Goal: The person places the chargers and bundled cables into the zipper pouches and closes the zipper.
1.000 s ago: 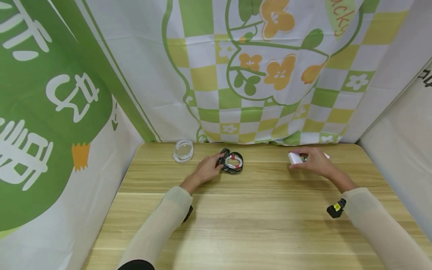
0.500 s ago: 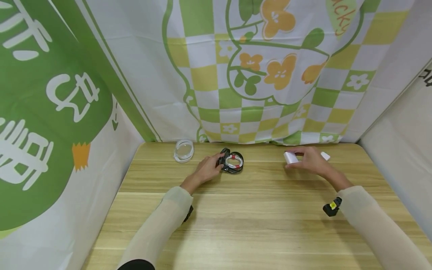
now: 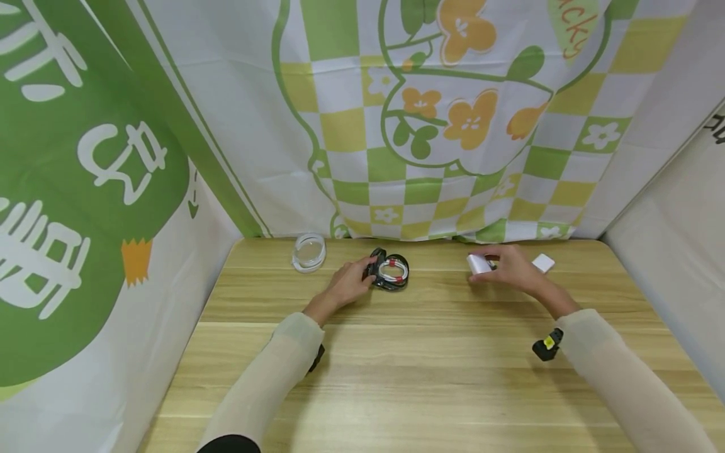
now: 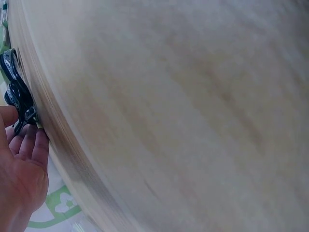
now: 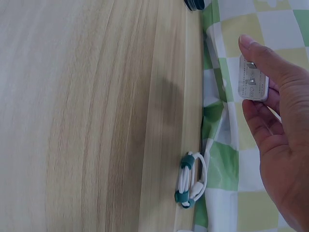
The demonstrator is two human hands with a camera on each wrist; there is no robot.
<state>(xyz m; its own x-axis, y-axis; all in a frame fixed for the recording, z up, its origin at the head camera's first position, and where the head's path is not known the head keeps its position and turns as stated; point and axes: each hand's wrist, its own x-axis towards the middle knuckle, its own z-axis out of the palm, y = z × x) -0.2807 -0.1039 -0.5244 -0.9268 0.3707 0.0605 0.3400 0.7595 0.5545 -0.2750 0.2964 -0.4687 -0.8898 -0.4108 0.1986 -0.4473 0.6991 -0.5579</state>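
Note:
My left hand (image 3: 348,282) grips the left edge of a black coiled cable (image 3: 376,267) near the back of the table; thumb and fingers lie on either side of it in the left wrist view. A white cable coil with red ties (image 3: 392,272) lies against that black bundle. Farther right, my right hand (image 3: 512,270) pinches a white charger plug (image 3: 479,264) between thumb and fingers. Two metal prongs show on its face (image 5: 252,79) in the right wrist view. A white cable with green ties (image 5: 183,179) lies on the table, mostly hidden behind this hand in the head view.
A clear-white coil (image 3: 308,253) sits at the back left. Beyond my right hand lies a small white block (image 3: 543,263). Patterned cloth (image 3: 419,207) hangs along the table's (image 3: 430,358) back edge, and cloth walls rise on both sides.
My right hand has moved left with the charger plug, uncovering more of the small white block on its right. The left hand and the black cable have stayed put.

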